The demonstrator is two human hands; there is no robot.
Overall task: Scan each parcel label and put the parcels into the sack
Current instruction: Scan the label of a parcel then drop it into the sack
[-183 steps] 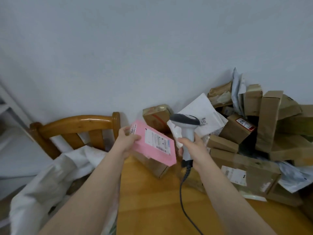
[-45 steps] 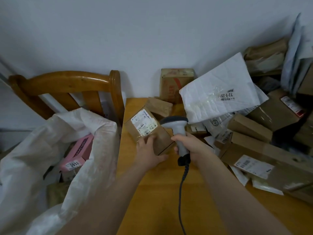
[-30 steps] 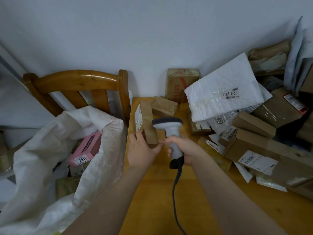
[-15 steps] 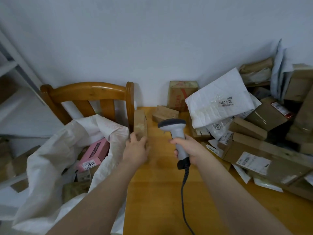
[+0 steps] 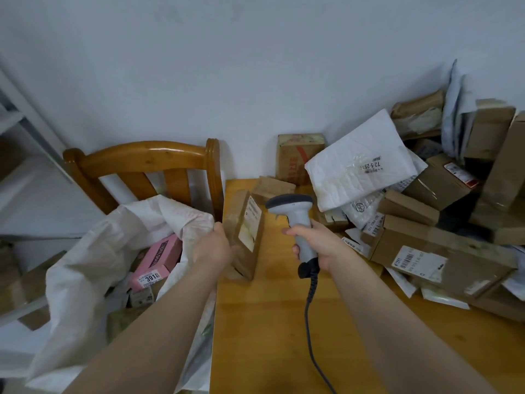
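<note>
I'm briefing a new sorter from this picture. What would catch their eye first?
At centre, the right hand grips a grey scanner over the table. Beside it the left hand holds a brown parcel on edge near the table's left edge, next to the open white sack with a pink box inside. At right, a heap of boxes and a white mailer lean towards the wall.

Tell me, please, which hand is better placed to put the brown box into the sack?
Left. The left hand grips the brown box at the table edge, right beside the open sack; the right hand is busy holding the scanner, farther from the sack.
</note>
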